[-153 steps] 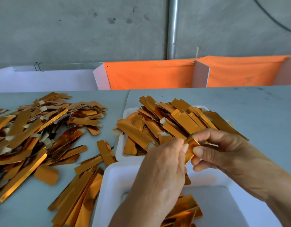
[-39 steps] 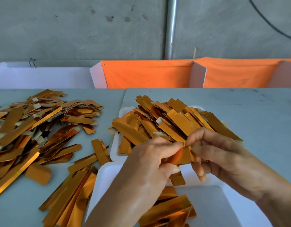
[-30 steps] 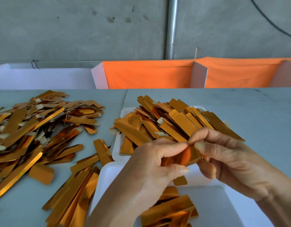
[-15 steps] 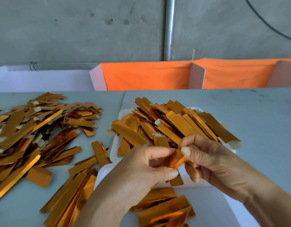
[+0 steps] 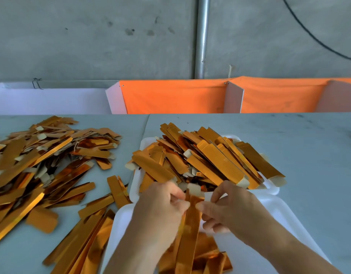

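The step in hand seems to be the forming of one gold foil carton sleeve [image 5: 190, 224]. It hangs upright between both hands, above the white foam tray [image 5: 285, 212] at the near edge of the counter [image 5: 309, 145]. The grip of the left hand [image 5: 160, 212] pinches the upper part of the sleeve from the left, and the grip of the right hand [image 5: 232, 212] pinches it from the right, just below the pale end flap [image 5: 193, 188], which stands up and is not yet tucked. The hands are blurred, so I cannot tell which fingers do the pinching. The next move, I judge, calls for bending this flap over and pressing it in while one hand steadies the sleeve. A heap of sleeves [image 5: 210, 161] waits on the farther tray [image 5: 135, 182], and a loose pile [image 5: 42, 159] lies toward the left edge.
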Action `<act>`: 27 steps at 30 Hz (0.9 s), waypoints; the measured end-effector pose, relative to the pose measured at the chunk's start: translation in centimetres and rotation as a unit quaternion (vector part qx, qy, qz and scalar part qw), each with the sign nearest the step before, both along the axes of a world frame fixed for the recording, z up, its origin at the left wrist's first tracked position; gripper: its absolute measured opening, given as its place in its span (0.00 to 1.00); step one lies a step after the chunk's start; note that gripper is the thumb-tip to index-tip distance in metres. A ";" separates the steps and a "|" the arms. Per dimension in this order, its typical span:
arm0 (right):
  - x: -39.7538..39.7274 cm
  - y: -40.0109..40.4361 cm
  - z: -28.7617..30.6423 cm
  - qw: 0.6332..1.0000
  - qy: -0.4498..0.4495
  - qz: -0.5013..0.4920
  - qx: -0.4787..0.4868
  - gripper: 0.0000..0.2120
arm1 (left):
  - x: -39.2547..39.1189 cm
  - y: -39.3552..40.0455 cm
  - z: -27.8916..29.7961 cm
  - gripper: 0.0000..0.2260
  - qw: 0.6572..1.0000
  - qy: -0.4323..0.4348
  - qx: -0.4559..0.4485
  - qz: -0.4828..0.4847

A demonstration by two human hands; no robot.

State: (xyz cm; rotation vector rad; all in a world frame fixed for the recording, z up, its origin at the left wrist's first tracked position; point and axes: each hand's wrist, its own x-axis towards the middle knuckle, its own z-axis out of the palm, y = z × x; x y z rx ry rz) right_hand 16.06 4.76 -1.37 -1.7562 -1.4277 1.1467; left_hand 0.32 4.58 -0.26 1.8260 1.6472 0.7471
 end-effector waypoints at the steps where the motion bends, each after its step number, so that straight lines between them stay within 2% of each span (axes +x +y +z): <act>1: -0.3 0.0 -0.3 0.999 -0.029 -0.014 0.008 0.15 | 0.4 0.0 -0.3 0.06 1.000 0.016 0.006 -0.006; 3: -0.6 0.0 -0.7 0.993 -0.109 -0.024 0.031 0.17 | 1.0 -0.1 -0.6 0.08 0.999 0.040 0.016 -0.017; 5: -0.8 0.0 -0.9 0.989 -0.138 -0.023 0.048 0.17 | 1.3 0.0 -0.8 0.09 0.998 0.055 0.033 -0.017; 7: -1.1 -0.1 -1.1 0.993 -0.104 -0.005 0.052 0.13 | 1.1 0.1 -0.8 0.08 0.998 0.051 0.044 -0.016; 11: -0.9 -0.3 -0.2 0.996 0.049 0.002 0.078 0.10 | 0.8 0.0 -0.2 0.05 0.999 -0.013 0.037 0.005; 14: 0.3 -0.1 0.9 0.977 0.126 -0.055 0.162 0.08 | 0.4 0.1 -0.1 0.13 0.997 -0.076 0.002 0.003; 17: 1.0 -0.2 1.3 0.958 0.178 -0.079 0.209 0.07 | 0.6 0.0 0.0 0.14 0.996 -0.079 0.002 -0.041; 19: 1.3 -0.4 1.5 0.951 0.183 -0.073 0.239 0.06 | 0.8 -0.1 0.2 0.12 0.994 -0.084 0.023 -0.062; 21: 1.5 -0.5 1.7 0.951 0.168 -0.055 0.253 0.07 | 0.8 -0.2 0.2 0.15 0.993 -0.075 0.055 -0.072; 24: 1.5 -0.6 1.9 0.966 0.133 -0.015 0.222 0.07 | 0.7 -0.2 0.1 0.24 0.990 -0.028 0.118 -0.075; 27: 1.4 -0.6 1.7 0.976 0.110 -0.006 0.188 0.04 | 1.1 0.0 -0.3 0.26 0.986 0.003 0.153 -0.072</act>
